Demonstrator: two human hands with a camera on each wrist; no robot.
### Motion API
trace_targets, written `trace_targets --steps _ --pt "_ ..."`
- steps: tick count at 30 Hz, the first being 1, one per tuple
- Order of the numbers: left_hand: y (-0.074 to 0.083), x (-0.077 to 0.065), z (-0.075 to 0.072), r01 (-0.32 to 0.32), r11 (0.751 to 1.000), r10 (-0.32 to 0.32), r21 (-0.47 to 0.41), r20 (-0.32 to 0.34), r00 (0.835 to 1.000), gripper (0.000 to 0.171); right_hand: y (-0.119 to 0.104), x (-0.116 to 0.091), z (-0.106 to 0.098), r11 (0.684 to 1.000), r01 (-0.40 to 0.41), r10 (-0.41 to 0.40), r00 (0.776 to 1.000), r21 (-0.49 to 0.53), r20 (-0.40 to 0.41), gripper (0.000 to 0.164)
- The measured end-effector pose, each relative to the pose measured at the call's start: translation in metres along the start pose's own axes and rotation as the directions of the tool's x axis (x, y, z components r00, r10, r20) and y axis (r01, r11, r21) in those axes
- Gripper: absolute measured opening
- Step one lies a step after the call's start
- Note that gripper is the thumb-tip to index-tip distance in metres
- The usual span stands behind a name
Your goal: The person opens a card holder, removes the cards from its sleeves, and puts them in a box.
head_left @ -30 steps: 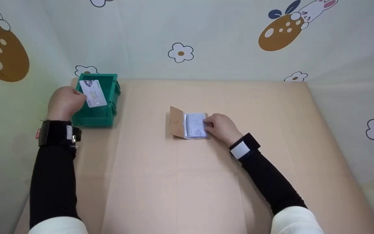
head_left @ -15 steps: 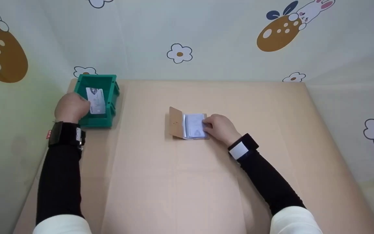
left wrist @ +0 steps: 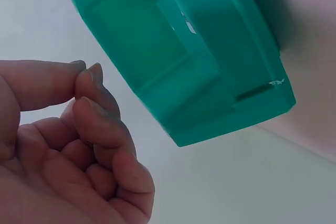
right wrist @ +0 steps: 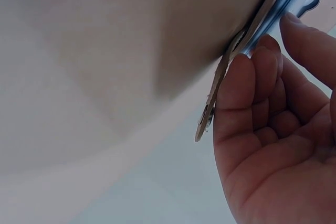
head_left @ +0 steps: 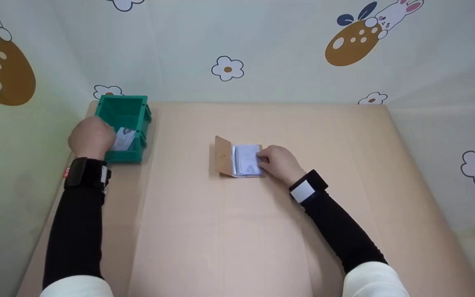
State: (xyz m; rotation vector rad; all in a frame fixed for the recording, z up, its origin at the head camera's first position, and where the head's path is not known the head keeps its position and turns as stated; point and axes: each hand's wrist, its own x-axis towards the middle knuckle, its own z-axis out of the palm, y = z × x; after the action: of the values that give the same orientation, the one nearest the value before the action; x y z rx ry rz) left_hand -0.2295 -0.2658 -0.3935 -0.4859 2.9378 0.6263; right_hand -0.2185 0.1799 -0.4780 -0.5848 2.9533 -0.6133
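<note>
A white printed card point(head_left: 124, 139) lies inside the green plastic bin point(head_left: 124, 156) at the back left. My left hand point(head_left: 92, 137) is over the bin's left side and partly covers the card in the head view. In the left wrist view its fingers point(left wrist: 107, 124) are loosely curled, thumb tip close to the index fingertip, nothing visible between them. Mid-table, a small brown card holder point(head_left: 223, 156) stands open, its clear sleeves point(head_left: 247, 160) showing. My right hand point(head_left: 281, 163) pinches its right edge; the right wrist view shows the thumb point(right wrist: 310, 45) at the sleeves, other fingers against the cover.
The brown-covered table point(head_left: 221, 239) ends at a pale curtain point(head_left: 179, 49) with cartoon prints, which also hangs on the left and right. The bin stands near the table's back left corner, with raised walls all round.
My left hand lowered the card toward the bin and let it go; the card dropped inside and now lies turned, nearer the front. My right hand stays on the card holder.
</note>
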Motion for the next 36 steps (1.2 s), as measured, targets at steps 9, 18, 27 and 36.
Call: trace_targets --steps 9,18,27,36 --pt "0.000 -0.009 0.001 -0.073 0.996 0.071 -0.050 -0.036 0.997 0.042 -0.001 0.000 -0.001 1.000 -0.005 0.005 1.000 0.007 0.011 0.028" --pt "0.022 -0.023 0.008 -0.183 0.976 0.172 -0.118 -0.099 0.980 0.037 0.000 0.001 0.000 1.000 0.003 -0.003 1.000 -0.007 0.007 0.029" --pt "0.056 -0.038 0.026 -0.277 0.942 0.258 -0.189 -0.118 0.959 0.031 -0.001 0.000 -0.001 1.000 0.003 -0.003 1.000 -0.001 0.007 0.029" --pt "0.094 -0.054 0.074 -0.382 0.896 0.373 -0.225 -0.084 0.924 0.028 0.000 0.000 -0.001 1.000 -0.002 0.002 1.000 0.008 0.010 0.029"
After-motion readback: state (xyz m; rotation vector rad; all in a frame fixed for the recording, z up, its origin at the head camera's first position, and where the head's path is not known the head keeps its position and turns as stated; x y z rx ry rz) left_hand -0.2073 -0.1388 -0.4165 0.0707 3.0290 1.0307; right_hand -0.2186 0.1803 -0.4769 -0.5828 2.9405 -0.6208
